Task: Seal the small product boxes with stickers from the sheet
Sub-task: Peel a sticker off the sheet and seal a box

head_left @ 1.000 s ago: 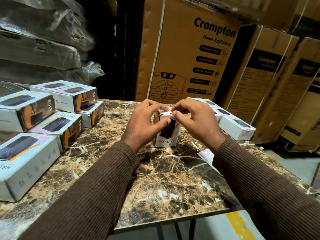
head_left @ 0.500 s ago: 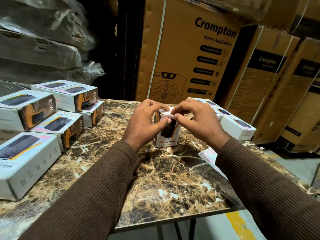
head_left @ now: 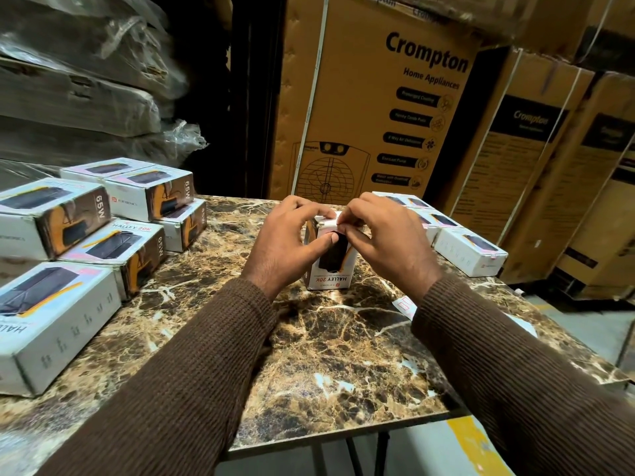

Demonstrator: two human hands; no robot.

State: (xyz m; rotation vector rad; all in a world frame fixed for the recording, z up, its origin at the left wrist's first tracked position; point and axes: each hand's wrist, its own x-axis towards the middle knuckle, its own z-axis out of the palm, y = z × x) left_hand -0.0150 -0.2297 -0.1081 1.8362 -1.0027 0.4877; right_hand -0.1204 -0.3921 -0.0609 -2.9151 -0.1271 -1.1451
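A small white product box (head_left: 330, 269) marked HALLEY 20K stands on end in the middle of the marble table (head_left: 326, 345). My left hand (head_left: 287, 245) grips the box, thumb on its front and fingers curled over the top. My right hand (head_left: 385, 242) reaches over the box's top edge, its fingertips pinching or pressing a small white sticker (head_left: 331, 222) at the flap. The sticker sheet (head_left: 405, 305) lies on the table under my right forearm, mostly hidden.
Several product boxes (head_left: 79, 242) are stacked at the table's left. A row of white boxes (head_left: 470, 252) lies at the right. Large cardboard cartons (head_left: 395, 108) stand behind and to the right. The table's front edge (head_left: 343, 431) runs under my forearms.
My hands have hardly moved; the left thumb has slid a little on the box front while the right fingertips stay at the top flap.
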